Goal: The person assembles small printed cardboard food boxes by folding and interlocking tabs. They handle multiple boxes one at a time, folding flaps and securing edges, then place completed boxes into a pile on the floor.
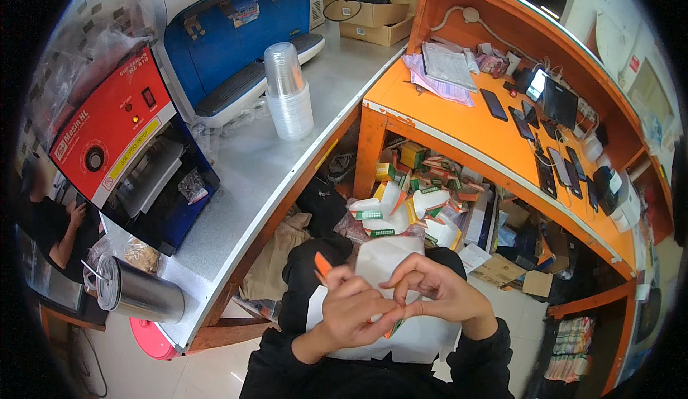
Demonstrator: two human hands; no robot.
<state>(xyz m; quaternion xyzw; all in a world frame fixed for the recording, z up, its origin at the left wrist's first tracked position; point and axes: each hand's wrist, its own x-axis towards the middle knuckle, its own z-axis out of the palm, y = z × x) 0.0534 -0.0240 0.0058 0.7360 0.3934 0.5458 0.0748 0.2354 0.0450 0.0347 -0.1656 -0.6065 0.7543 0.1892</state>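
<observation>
Both hands, left and right, meet on a flat carton sheet over the lap. Folded cartons piled just ahead, under the desk. Worktop to the left w/ sealing machine, cup stack behind it, steel tumbler at near edge.
</observation>
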